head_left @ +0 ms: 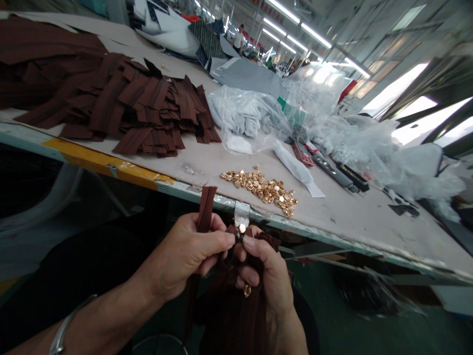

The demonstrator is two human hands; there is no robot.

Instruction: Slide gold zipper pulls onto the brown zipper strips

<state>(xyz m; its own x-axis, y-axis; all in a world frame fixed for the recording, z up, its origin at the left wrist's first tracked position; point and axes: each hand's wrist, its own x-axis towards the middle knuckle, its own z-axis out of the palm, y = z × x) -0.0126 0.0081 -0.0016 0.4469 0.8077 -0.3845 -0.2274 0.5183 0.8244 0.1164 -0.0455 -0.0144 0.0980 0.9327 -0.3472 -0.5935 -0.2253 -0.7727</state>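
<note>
At the table's front edge, my left hand pinches a brown zipper tape, whose end sticks up between the fingers. My right hand is closed close beside it, gripping the same brown tape. Between the two thumbs a gold zipper slider shines, right by a clear taped fixture on the edge. Another gold slider shows under the curled fingers of my right hand. More brown zipper strips hang down below that hand. A pile of gold sliders lies on the table just beyond both hands.
A big heap of brown zipper strips covers the table's left side. Clear plastic bags with pale contents stand behind the sliders. A grey-black cutter and scissors lie to the right. A person is far back.
</note>
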